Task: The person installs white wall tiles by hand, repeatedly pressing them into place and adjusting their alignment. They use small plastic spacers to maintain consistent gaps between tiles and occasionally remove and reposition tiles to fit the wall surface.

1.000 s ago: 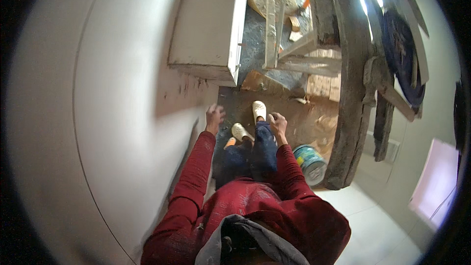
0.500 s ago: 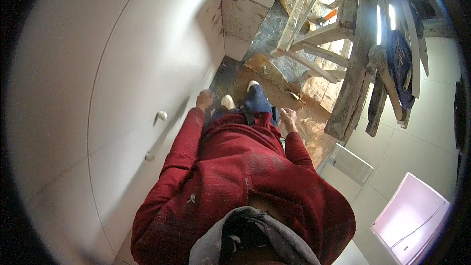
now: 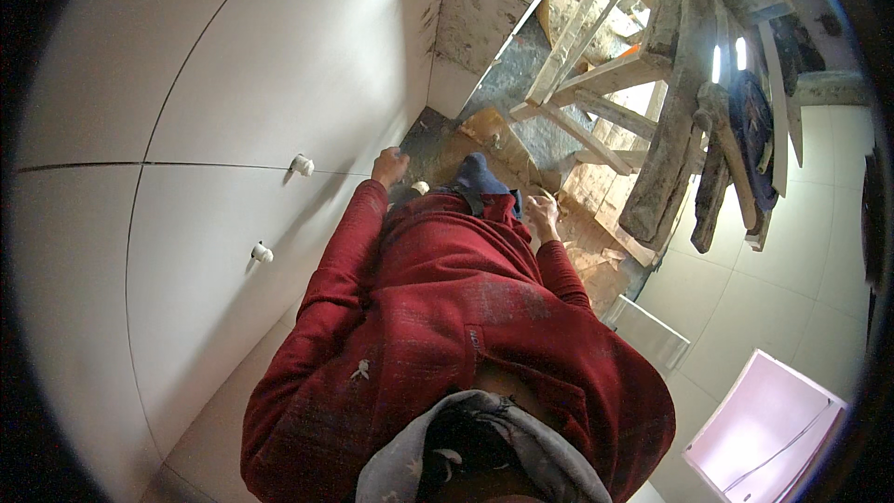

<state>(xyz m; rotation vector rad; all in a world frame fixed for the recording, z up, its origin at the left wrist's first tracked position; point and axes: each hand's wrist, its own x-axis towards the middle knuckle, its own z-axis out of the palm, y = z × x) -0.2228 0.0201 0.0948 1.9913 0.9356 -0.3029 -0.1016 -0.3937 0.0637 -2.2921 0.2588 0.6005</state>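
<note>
My left hand (image 3: 390,167) hangs beside the white tiled wall (image 3: 233,242), its fingers curled in and nothing visible in them. On the other side of my body, my right hand (image 3: 542,215) is also loosely curled, low by my hip, and I see nothing held in it. Neither hand touches the wall or the timber. Closest to my right hand is the brown, debris-strewn floor (image 3: 596,233). Below my red top, one blue trouser leg (image 3: 477,177) shows, with a pale shoe tip (image 3: 421,188) next to it.
Two white pipe stubs (image 3: 301,165) stick out of the left wall. A rough wooden trestle (image 3: 596,107) with heavy planks (image 3: 666,158) stands ahead right, a dark bag (image 3: 752,130) hanging on it. A pinkish-white open box (image 3: 768,428) sits behind right.
The view has shifted forward along the left wall, so the pipe stubs and a tile joint show lower or more fully. My legs have changed stride; both hands stay at my sides.
</note>
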